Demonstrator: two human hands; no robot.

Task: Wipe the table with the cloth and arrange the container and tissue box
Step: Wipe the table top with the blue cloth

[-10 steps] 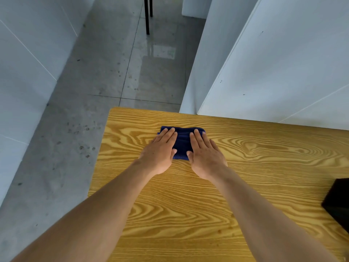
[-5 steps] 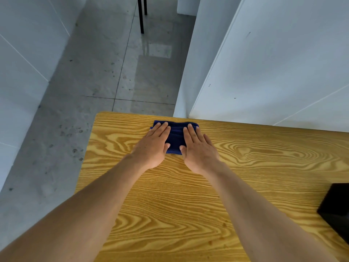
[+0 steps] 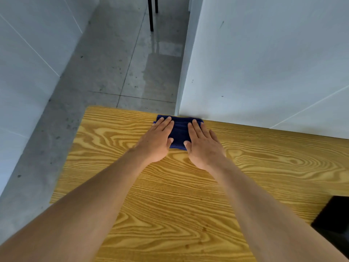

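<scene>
Two flat hands press on the dark blue cloth (image 3: 179, 132), which lies folded at the far edge of the desk (image 3: 188, 195), its far side right against the foot of the white wall (image 3: 264, 72) where the wall's corner meets the desk. The left hand (image 3: 157, 142) covers the cloth's left part, fingers stretched forward and close together, the thumb lying on the fabric. The right hand (image 3: 204, 146) covers the right part in the same way, its thumb also on the cloth, so that a strip of blue shows between the two hands. Neither grip is closed: both are spread, palms down, bearing on the cloth rather than clasping it. Both forearms are bare and reach in from the near edge of the view.

Around them the desk has a yellow wood-grain top with bold wavy lines. At the lower right edge of the view a black object (image 3: 334, 224) rests on the desk, well apart from the hands; it is cut off by the frame and cannot be told further. Beyond the desk's far left edge lies a grey tiled floor (image 3: 113, 72), with thin black legs (image 3: 151, 14) of some furniture standing at the top of the view.
</scene>
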